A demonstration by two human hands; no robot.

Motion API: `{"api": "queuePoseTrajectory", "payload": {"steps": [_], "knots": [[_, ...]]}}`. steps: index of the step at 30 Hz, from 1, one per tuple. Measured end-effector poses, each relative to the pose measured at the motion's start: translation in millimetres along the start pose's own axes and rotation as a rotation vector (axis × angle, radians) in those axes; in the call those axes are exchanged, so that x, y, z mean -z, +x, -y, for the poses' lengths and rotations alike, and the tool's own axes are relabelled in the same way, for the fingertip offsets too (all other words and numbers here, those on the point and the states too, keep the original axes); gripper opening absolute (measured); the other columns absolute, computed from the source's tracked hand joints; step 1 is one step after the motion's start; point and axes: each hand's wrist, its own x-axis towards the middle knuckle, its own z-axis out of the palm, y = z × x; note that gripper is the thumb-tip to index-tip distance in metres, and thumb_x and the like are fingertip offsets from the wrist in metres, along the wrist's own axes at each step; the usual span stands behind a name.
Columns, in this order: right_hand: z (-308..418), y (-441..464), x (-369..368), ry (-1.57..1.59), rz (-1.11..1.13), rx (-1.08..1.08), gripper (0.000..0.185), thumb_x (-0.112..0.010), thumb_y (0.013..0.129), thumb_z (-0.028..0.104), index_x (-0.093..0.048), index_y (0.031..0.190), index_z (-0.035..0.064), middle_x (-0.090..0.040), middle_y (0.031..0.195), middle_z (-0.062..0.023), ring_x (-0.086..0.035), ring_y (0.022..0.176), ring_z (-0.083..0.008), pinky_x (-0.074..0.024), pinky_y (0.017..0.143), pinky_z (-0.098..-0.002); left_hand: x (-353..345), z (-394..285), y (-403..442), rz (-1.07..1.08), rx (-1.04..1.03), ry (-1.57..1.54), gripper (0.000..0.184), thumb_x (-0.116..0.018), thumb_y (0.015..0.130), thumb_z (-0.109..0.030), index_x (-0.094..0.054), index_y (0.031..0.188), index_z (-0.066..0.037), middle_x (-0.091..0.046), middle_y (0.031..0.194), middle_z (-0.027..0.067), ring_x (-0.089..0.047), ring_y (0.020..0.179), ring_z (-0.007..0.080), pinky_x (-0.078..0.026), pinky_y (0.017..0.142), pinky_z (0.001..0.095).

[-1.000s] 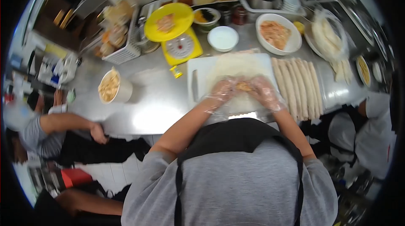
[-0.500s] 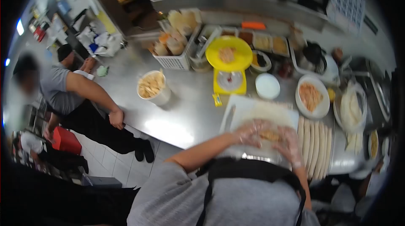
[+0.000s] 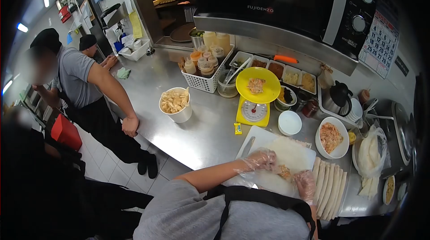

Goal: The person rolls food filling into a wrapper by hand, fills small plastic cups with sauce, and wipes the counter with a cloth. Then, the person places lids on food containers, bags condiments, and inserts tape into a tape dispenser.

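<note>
Clear plastic gloves cover both hands over a white cutting board [image 3: 253, 136]. A thin pale wrapper sheet [image 3: 286, 148] lies on the board, with a small mound of orange-pink filling [image 3: 284, 172] on its near part. My left hand [image 3: 264, 159] is beside the filling on its left, fingers curled; what they hold, if anything, is hidden. On the filling's right, my right hand [image 3: 305, 185] has its fingers bent together, their contents too small to make out. Long pale rolls [image 3: 329, 188] lie side by side right of the board.
A yellow scale [image 3: 253, 111] with filling on its plate, a white bowl [image 3: 290, 123], a bowl of filling [image 3: 331, 138] and a tub of folded pieces [image 3: 175, 105] stand on the counter. A co-worker [image 3: 85, 83] stands at the left. A microwave [image 3: 277, 11] is above.
The view has tilted up and turned left, bringing the microwave into sight. My hands have moved apart from around the filling, leaving it more exposed.
</note>
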Motion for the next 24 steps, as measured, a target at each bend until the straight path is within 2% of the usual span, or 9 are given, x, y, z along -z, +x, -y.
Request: {"api": "queuePoseTrajectory", "payload": {"steps": [7,9,11,12,14,16,18,22,24], "knots": [[14.0,8.6,10.7,-0.174,0.119,0.031,0.008,-0.066,0.074,0.003,-0.062,0.082,0.002,-0.058,0.08,-0.0118,-0.055,0.075,-0.0288,-0.0445,0.07,-0.0378,8.6,0.6,-1.2,0.161,0.199,0.1,0.02,-0.066,0.078,-0.023,-0.062,0.092,-0.01,-0.056,0.096,0.0078,-0.055,0.091,0.026,-0.044,0.081,0.0356],[28.1,7.9,8.0,0.102,-0.105,-0.118,0.008,-0.066,0.077,0.008,-0.06,0.076,0.0024,-0.056,0.074,-0.0117,-0.054,0.072,-0.029,-0.0442,0.069,-0.0387,20.1,-14.8,-1.0,0.148,0.259,0.064,0.023,-0.067,0.078,-0.023,-0.062,0.097,-0.012,-0.057,0.1,0.0072,-0.055,0.093,0.0248,-0.044,0.081,0.0354],[4.0,8.4,8.2,-0.115,0.02,-0.036,0.01,-0.066,0.078,0.011,-0.061,0.076,0.003,-0.056,0.074,-0.0119,-0.054,0.072,-0.0286,-0.0444,0.069,-0.0385,26.8,-21.3,-5.4,-0.207,0.178,0.255,0.035,-0.07,0.077,-0.021,-0.059,0.109,-0.012,-0.056,0.108,0.0059,-0.054,0.099,0.021,-0.045,0.083,0.036],[-7.2,2.2,7.7,-0.329,0.147,0.045,0.011,-0.066,0.079,0.014,-0.062,0.077,0.0036,-0.056,0.073,-0.012,-0.054,0.072,-0.0283,-0.0445,0.07,-0.0383,30.3,-16.8,-6.8,-0.256,0.238,0.101,0.04,-0.071,0.077,-0.02,-0.057,0.113,-0.011,-0.055,0.11,0.0053,-0.054,0.101,0.0193,-0.045,0.084,0.0356],[-1.8,11.2,15.2,-0.319,0.223,0.045,0.011,-0.066,0.079,0.017,-0.065,0.082,0.0059,-0.058,0.074,-0.0116,-0.055,0.074,-0.0284,-0.0445,0.074,-0.0384,36.2,-12.2,-5.6,-0.3,0.316,-0.071,0.043,-0.071,0.077,-0.018,-0.055,0.116,-0.01,-0.055,0.112,0.0046,-0.053,0.103,0.0171,-0.045,0.085,0.0345],[-3.0,24.8,24.8,-0.241,0.365,-0.24,0.016,-0.067,0.079,0.019,-0.067,0.091,0.0087,-0.06,0.08,-0.0121,-0.057,0.08,-0.0285,-0.0435,0.08,-0.0367,51.1,-17.1,-0.1,-0.329,0.322,-0.081,0.04,-0.07,0.078,-0.016,-0.055,0.115,-0.009,-0.056,0.11,0.0043,-0.053,0.101,0.0161,-0.044,0.085,0.0326],[38.6,50.8,47.8,-0.016,0.1,-0.132,0.021,-0.068,0.078,0.019,-0.066,0.097,0.0088,-0.06,0.086,-0.0115,-0.057,0.086,-0.0264,-0.0427,0.084,-0.0349,61.9,-33.0,16.9,-0.378,0.311,-0.079,0.038,-0.07,0.078,-0.014,-0.055,0.113,-0.009,-0.057,0.108,0.0044,-0.054,0.099,0.0155,-0.045,0.084,0.0312],[38.1,97.3,72.8,-0.071,-0.176,0.002,0.027,-0.068,0.078,0.019,-0.064,0.101,0.0055,-0.059,0.095,-0.0106,-0.055,0.095,-0.0241,-0.042,0.085,-0.0348,76.4,-45.3,66.4,-0.481,0.164,-0.069,0.036,-0.071,0.077,-0.015,-0.057,0.109,-0.008,-0.058,0.108,0.0065,-0.057,0.093,0.0165,-0.046,0.081,0.0297],[33.3,113.0,81.1,0.096,-0.327,-0.091,0.028,-0.068,0.078,0.02,-0.063,0.101,0.0047,-0.059,0.096,-0.0115,-0.055,0.095,-0.0252,-0.0423,0.085,-0.0346,78.3,-51.1,95.2,-0.441,0.151,-0.004,0.037,-0.071,0.077,-0.015,-0.057,0.11,-0.008,-0.058,0.108,0.0073,-0.058,0.093,0.0179,-0.046,0.081,0.0299]]}}
